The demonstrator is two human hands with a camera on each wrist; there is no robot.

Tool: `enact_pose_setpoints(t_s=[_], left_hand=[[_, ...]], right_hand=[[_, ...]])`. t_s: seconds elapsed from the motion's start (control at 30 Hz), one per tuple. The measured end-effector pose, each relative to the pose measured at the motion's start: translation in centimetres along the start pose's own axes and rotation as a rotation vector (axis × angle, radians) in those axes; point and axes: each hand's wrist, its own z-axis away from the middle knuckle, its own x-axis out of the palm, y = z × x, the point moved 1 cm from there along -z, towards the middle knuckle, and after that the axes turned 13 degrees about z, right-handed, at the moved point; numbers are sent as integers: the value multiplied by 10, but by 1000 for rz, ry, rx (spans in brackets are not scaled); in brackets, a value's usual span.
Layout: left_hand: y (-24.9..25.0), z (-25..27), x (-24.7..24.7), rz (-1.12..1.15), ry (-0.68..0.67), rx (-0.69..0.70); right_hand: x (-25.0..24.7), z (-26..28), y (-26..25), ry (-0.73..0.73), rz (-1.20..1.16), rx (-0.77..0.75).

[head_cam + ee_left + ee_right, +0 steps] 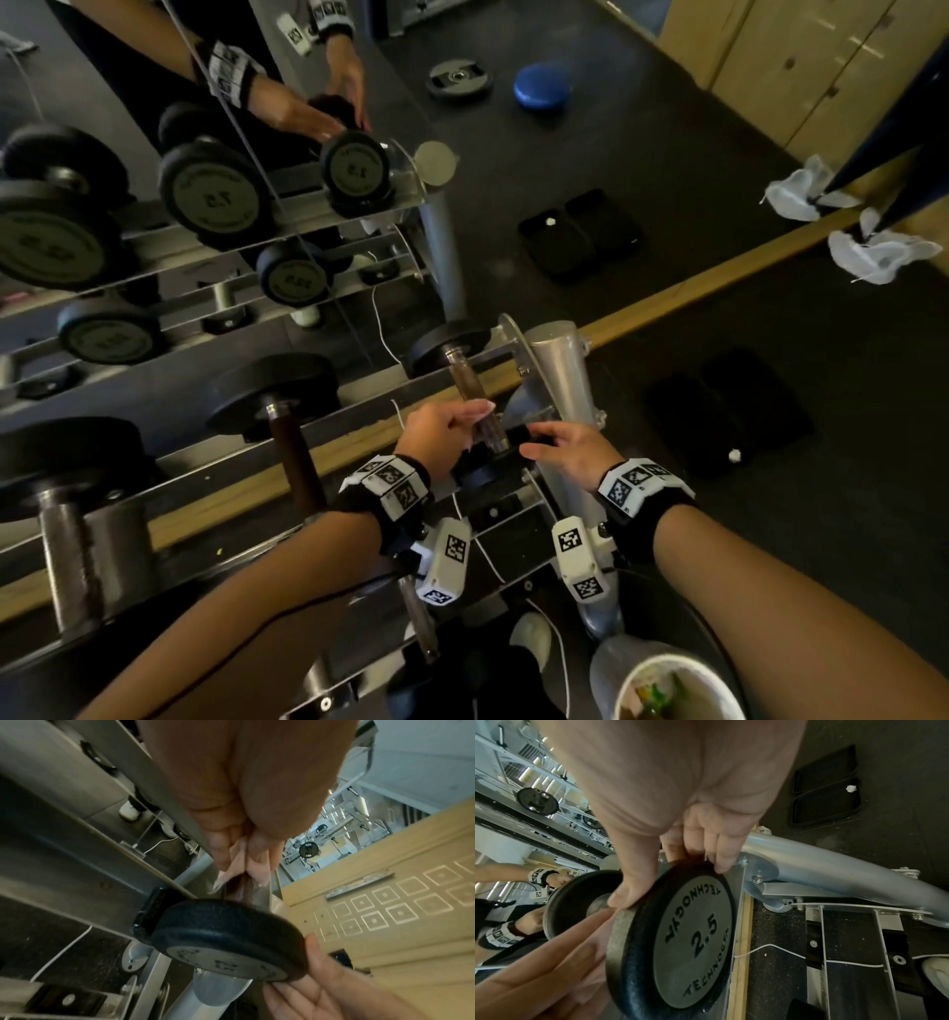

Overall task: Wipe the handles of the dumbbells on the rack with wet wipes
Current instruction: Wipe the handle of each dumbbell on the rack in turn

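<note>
A small black 2.5 dumbbell [464, 380] lies at the right end of the metal rack [246, 462], its brown handle pointing towards the mirror. My left hand [452, 429] curls round the handle near its front end. In the left wrist view its fingers [226, 845] pinch a pale thin sheet, seemingly the wet wipe [218, 882], against the handle. My right hand [565, 449] grips the rim of the near weight disc [693, 935], thumb on one side and fingers [721, 862] on the other. That disc [226, 939] stands slightly off the rack.
Larger dumbbells [287, 406] fill the rack to the left. The rack's silver post [560, 370] stands right beside my right hand. A mirror runs behind the rack. A white tub [672, 688] sits at the bottom, and crumpled white cloths [878, 257] and black mats [729, 416] lie on the floor.
</note>
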Motion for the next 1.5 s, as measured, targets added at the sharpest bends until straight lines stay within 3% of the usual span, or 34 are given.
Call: enact_pose_setpoints(t_s=[0.07, 0.17, 0.23, 0.4, 0.57, 0.63, 0.7, 0.83, 1.07, 1.3, 1.43, 1.5], left_hand=[[-3, 2, -10, 60, 71, -13], [-8, -7, -24, 122, 281, -49], [-10, -19, -21, 132, 314, -89], [-19, -22, 3, 34, 191, -110], [-24, 0, 15, 345, 86, -145], [-23, 7, 13, 531, 25, -227], [-21, 9, 8, 730, 48, -250], [-14, -5, -2, 520, 266, -111], [-22, -4, 18, 342, 102, -153], [-17, 19, 18, -112, -141, -13], [-5, 17, 0, -38, -274, -22], [1, 11, -10, 211, -117, -31]], right_hand=[[0, 1, -1, 0, -3, -2], [0, 0, 0, 4, -4, -1], [1, -1, 2, 6, -6, -2], [4, -3, 7, 17, -49, -19], [0, -3, 6, -3, -36, -17], [-2, -3, 4, -15, -35, -12], [-2, -2, 3, -18, -38, -3], [-1, 0, 2, -15, -51, 9], [-5, -1, 2, -19, -32, 9], [-2, 4, -3, 17, -3, 17], [0, 6, -3, 4, -46, 22], [1, 6, -3, -5, -45, 18]])
